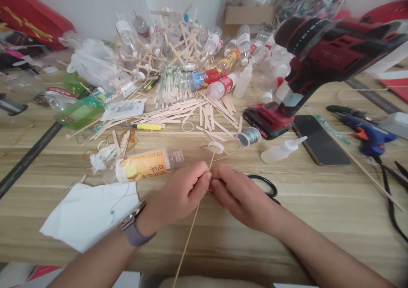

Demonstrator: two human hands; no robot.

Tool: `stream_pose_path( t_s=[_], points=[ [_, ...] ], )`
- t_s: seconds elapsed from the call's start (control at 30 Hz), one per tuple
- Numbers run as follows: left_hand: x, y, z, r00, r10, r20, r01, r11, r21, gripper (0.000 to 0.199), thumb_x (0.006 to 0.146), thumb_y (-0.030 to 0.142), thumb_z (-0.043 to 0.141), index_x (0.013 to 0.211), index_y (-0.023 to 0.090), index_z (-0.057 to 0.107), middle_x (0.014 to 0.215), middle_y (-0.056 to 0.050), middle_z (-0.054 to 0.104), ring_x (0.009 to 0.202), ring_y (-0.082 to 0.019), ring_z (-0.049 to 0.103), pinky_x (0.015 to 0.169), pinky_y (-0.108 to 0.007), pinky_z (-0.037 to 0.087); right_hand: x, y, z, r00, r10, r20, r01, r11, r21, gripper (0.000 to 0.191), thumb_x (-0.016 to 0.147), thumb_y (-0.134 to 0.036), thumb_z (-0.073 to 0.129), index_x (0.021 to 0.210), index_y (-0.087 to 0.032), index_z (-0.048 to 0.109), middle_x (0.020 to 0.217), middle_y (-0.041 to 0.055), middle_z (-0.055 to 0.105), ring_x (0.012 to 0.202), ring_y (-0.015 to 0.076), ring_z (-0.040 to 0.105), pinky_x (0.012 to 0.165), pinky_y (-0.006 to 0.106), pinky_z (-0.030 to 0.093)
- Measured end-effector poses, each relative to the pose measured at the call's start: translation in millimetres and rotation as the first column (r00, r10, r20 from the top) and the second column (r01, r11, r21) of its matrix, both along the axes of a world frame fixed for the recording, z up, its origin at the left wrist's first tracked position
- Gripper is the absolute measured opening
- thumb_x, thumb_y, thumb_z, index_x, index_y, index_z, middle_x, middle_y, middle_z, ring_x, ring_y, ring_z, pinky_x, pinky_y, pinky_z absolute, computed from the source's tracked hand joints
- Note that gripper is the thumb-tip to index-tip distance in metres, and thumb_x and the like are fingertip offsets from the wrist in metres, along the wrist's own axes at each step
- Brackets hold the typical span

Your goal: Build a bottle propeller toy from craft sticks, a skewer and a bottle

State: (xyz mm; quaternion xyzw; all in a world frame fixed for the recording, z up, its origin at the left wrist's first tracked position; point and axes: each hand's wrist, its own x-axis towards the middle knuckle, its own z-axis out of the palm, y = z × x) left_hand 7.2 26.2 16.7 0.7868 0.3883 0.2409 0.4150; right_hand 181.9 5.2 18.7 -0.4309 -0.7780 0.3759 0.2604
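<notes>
My left hand is closed in a pinch around a thin wooden stick, which slants from the lower edge up past my fingertips. At the stick's far end is a round white bottle cap. Right against it, my right hand is closed too, fingertips pinched together; what they hold is hidden. A thin strand runs near the hands from a spool of blue and white thread. Black-handled scissors lie partly under my right hand. Left of my hands, a plastic bottle with an orange label lies on its side.
A red and black cordless drill stands at the right, beside a phone and a small white squeeze bottle. Farther right is a blue glue gun. Wooden craft sticks and plastic bottles pile up behind. White paper lies left.
</notes>
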Motion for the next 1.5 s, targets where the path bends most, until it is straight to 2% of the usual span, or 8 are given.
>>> stream_pose_path(
  t_s=[0.27, 0.4, 0.67, 0.87, 1.0, 1.17, 1.3, 1.5],
  points=[
    [1.5, 0.1, -2.3, 1.0, 0.023, 0.02, -0.023, 1.0, -0.013, 0.027, 0.097, 0.027, 0.035, 0.071, 0.021, 0.035, 0.063, 0.006, 0.04, 0.059, -0.011, 0.039, 0.055, -0.026, 0.03, -0.4, 0.9, -1.6, 1.0, -0.012, -0.008, 0.012, 1.0, -0.001, 0.02, 0.093, -0.018, 0.034, 0.074, -0.023, 0.036, 0.065, -0.0018, 0.047, 0.056, 0.0139, 0.043, 0.053, 0.027, 0.037],
    [2.2, 1.6, -4.7, 0.994, 0.085, 0.064, -0.08, 0.994, -0.08, 0.028, 0.097, 0.027, 0.036, 0.07, 0.02, 0.038, 0.063, 0.006, 0.04, 0.059, -0.01, 0.038, 0.056, -0.025, 0.031, 0.3, 3.9, -2.7, 0.996, -0.029, -0.079, 0.026, 0.999, -0.045, 0.019, 0.091, -0.016, 0.037, 0.074, -0.022, 0.042, 0.065, -0.0011, 0.052, 0.057, 0.0132, 0.048, 0.056, 0.026, 0.04],
    [-1.1, 3.3, -11.4, 0.94, 0.209, 0.27, -0.091, 0.915, -0.392, 0.034, 0.094, 0.047, 0.042, 0.072, 0.021, 0.044, 0.058, 0.007, 0.04, 0.051, -0.009, 0.033, 0.048, -0.024, 0.027, 3.6, 9.5, -11.5, 0.939, -0.167, -0.299, 0.054, 0.934, -0.352, 0.018, 0.092, -0.028, 0.045, 0.081, -0.018, 0.055, 0.068, 0.0023, 0.064, 0.063, 0.0152, 0.06, 0.061, 0.029, 0.049],
    [0.5, 3.2, -8.9, 0.909, 0.336, 0.247, -0.205, 0.876, -0.436, 0.024, 0.09, 0.045, 0.049, 0.085, 0.023, 0.042, 0.055, 0.01, 0.045, 0.047, -0.008, 0.036, 0.046, -0.021, 0.03, 3.4, 11.7, -11.9, 0.839, -0.314, -0.445, 0.003, 0.819, -0.574, 0.024, 0.086, -0.04, 0.06, 0.08, -0.017, 0.059, 0.071, 0.0017, 0.068, 0.069, 0.0141, 0.067, 0.071, 0.029, 0.055],
    [-0.7, 4.5, -7.5, 0.94, 0.312, 0.135, -0.254, 0.909, -0.331, 0.016, 0.09, 0.037, 0.05, 0.095, 0.022, 0.053, 0.061, 0.008, 0.049, 0.053, -0.009, 0.044, 0.049, -0.021, 0.033, 3.3, 13.4, -10.5, 0.787, -0.387, -0.48, 0.01, 0.786, -0.618, 0.023, 0.081, -0.039, 0.067, 0.082, -0.017, 0.063, 0.07, -0.0005, 0.069, 0.069, 0.0127, 0.068, 0.072, 0.028, 0.056],
    [-0.9, 4.3, -7.7, 0.969, 0.235, -0.078, -0.239, 0.97, -0.044, 0.014, 0.084, 0.016, 0.052, 0.09, 0.02, 0.064, 0.073, 0.003, 0.062, 0.065, -0.012, 0.055, 0.059, -0.024, 0.039, 3.9, 14.5, -15.2, 0.771, -0.376, -0.514, 0.016, 0.819, -0.574, 0.017, 0.08, -0.033, 0.069, 0.085, -0.018, 0.065, 0.072, -0.0016, 0.068, 0.071, 0.0117, 0.068, 0.074, 0.028, 0.057],
    [-0.1, 2.0, -7.9, 0.954, 0.243, -0.173, -0.216, 0.963, 0.163, 0.015, 0.079, 0.008, 0.053, 0.079, 0.017, 0.065, 0.069, 0.002, 0.055, 0.062, -0.012, 0.052, 0.057, -0.025, 0.038, 3.2, 13.9, -17.9, 0.771, -0.354, -0.53, 0.06, 0.869, -0.492, 0.012, 0.082, -0.029, 0.066, 0.089, -0.019, 0.063, 0.073, -0.0014, 0.068, 0.07, 0.0123, 0.069, 0.071, 0.027, 0.058],
    [-0.2, 0.4, -10.8, 0.961, 0.238, -0.141, -0.178, 0.922, 0.344, 0.013, 0.084, 0.01, 0.053, 0.079, 0.017, 0.063, 0.075, 0.0, 0.055, 0.066, -0.013, 0.055, 0.058, -0.025, 0.043, 2.3, 11.1, -18.5, 0.831, -0.385, -0.401, 0.286, 0.915, -0.285, 0.016, 0.083, -0.024, 0.06, 0.099, -0.02, 0.057, 0.073, 0.001, 0.07, 0.069, 0.0167, 0.07, 0.063, 0.029, 0.055]
  ],
)
